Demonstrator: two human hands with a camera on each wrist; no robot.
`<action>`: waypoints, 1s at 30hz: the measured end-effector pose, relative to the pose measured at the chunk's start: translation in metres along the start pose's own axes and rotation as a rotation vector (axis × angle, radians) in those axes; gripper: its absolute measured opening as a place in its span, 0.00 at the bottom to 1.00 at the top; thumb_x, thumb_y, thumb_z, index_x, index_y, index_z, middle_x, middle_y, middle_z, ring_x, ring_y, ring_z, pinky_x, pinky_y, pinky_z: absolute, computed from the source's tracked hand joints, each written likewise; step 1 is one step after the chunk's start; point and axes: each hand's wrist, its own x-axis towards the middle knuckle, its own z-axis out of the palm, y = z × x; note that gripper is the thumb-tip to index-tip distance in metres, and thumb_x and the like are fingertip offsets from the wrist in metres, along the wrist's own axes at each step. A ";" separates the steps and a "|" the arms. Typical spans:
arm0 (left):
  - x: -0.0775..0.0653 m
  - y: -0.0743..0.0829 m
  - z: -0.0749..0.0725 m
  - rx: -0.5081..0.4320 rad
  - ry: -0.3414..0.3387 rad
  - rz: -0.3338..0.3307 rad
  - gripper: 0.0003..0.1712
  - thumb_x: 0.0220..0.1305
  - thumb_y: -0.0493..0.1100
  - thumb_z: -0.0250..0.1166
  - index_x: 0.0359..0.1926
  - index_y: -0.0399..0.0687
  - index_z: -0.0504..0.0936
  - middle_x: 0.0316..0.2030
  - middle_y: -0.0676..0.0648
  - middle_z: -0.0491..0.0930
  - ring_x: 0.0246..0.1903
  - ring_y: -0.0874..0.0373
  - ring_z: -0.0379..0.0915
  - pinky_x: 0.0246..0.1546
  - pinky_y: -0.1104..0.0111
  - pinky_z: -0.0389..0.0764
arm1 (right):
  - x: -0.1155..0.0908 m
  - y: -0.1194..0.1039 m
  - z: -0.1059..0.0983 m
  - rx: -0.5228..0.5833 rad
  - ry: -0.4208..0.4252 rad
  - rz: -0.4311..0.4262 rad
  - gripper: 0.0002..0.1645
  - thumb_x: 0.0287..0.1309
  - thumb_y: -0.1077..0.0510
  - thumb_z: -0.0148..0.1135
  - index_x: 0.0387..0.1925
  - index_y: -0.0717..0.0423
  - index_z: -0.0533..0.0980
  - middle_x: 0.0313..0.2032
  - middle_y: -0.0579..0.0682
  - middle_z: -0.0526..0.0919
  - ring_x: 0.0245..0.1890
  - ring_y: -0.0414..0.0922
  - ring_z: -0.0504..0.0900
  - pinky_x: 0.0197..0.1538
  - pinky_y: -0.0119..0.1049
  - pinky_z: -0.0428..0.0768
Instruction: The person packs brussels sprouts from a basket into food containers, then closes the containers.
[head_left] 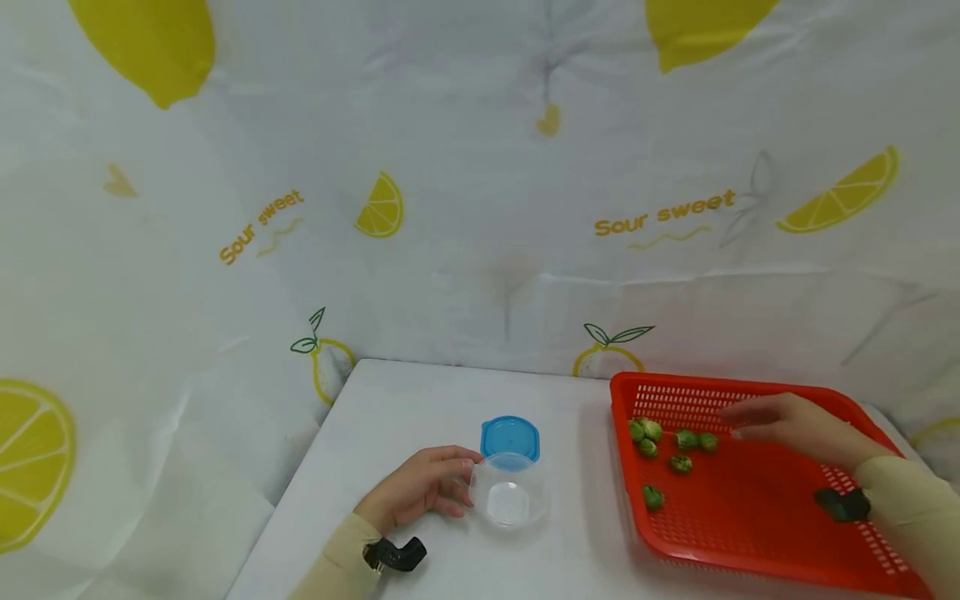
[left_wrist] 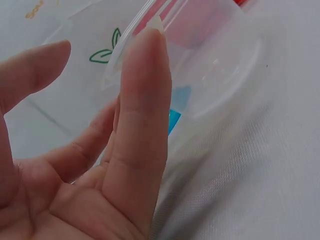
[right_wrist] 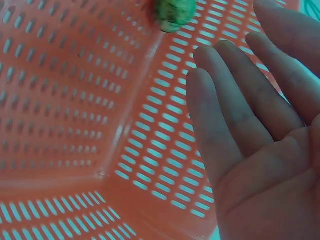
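A clear plastic bowl [head_left: 507,493] stands on the white table, partly over a blue lid [head_left: 510,435] in the head view. At its left side is my left hand [head_left: 423,487]; the fingers lie against or right beside the rim, loosely bent and not wrapped round it. In the left wrist view one finger [left_wrist: 142,100] covers part of the bowl [left_wrist: 215,55]. My right hand [head_left: 798,429] hovers over the red basket [head_left: 750,521], fingers extended and holding nothing. Several small Brussels sprouts [head_left: 680,464] lie in the basket's left part; one sprout [right_wrist: 175,14] shows in the right wrist view.
The red basket has raised, slotted walls and takes up the right side of the table [head_left: 405,400]. Behind and to the left hangs a white cloth [head_left: 465,208] printed with lemons.
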 end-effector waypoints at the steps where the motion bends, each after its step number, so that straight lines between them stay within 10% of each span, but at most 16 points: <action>1: 0.000 -0.001 0.000 -0.002 -0.006 0.006 0.29 0.78 0.48 0.65 0.71 0.36 0.77 0.41 0.50 0.83 0.37 0.58 0.90 0.38 0.66 0.93 | 0.002 0.001 0.001 -0.002 -0.001 -0.004 0.29 0.75 0.49 0.67 0.67 0.65 0.80 0.63 0.66 0.85 0.57 0.51 0.87 0.53 0.47 0.90; 14: 0.003 -0.006 -0.002 -0.011 -0.068 -0.009 0.29 0.77 0.47 0.68 0.67 0.32 0.75 0.40 0.50 0.84 0.36 0.59 0.91 0.37 0.68 0.92 | 0.019 0.010 0.016 0.028 -0.005 -0.007 0.26 0.71 0.54 0.71 0.65 0.63 0.82 0.61 0.65 0.86 0.61 0.63 0.83 0.56 0.51 0.89; 30: 0.004 -0.009 -0.005 -0.056 -0.107 0.011 0.26 0.75 0.42 0.68 0.67 0.34 0.74 0.37 0.48 0.87 0.35 0.59 0.92 0.35 0.70 0.92 | 0.032 0.020 0.027 0.024 0.002 0.024 0.23 0.69 0.56 0.72 0.61 0.62 0.85 0.56 0.58 0.91 0.55 0.51 0.88 0.53 0.43 0.87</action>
